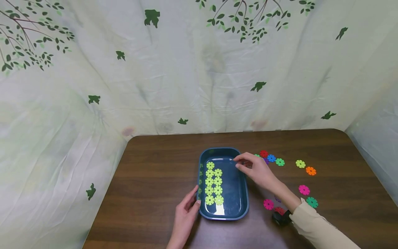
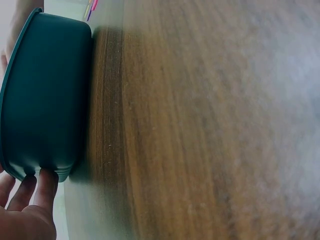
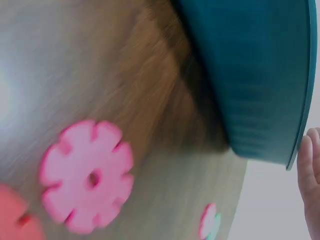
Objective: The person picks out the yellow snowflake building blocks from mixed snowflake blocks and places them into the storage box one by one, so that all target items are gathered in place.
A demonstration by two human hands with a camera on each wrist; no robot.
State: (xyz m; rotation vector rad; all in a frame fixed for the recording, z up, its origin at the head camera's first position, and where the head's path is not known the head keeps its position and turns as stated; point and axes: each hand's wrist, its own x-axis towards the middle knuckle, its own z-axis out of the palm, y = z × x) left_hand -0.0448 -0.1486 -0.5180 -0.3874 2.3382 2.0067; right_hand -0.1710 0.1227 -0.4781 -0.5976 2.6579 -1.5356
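Note:
A deep blue tray (image 1: pixel 234 183) stands on the table, with several yellow-green flower-shaped discs (image 1: pixel 218 181) lying in two columns in its left half. My left hand (image 1: pixel 186 214) holds the tray's left side near its front corner, thumb at the rim; fingers (image 2: pixel 46 192) touch the outer wall in the left wrist view. Over the tray's far right rim reaches my right hand (image 1: pixel 253 168), thumb and forefinger slightly apart, with no disc visible between them. The right wrist view has this hand (image 3: pixel 311 185) beside the tray's rim, only partly in frame.
Right of the tray, loose flower discs lie on the brown table (image 1: pixel 155 186): red (image 1: pixel 263 154), blue (image 1: pixel 271 158), orange (image 1: pixel 310 171), yellow-green (image 1: pixel 300 164), green (image 1: pixel 312 202) and pink (image 1: pixel 268 204). The right arm partly covers some. A patterned cloth (image 1: pixel 186 69) hangs behind.

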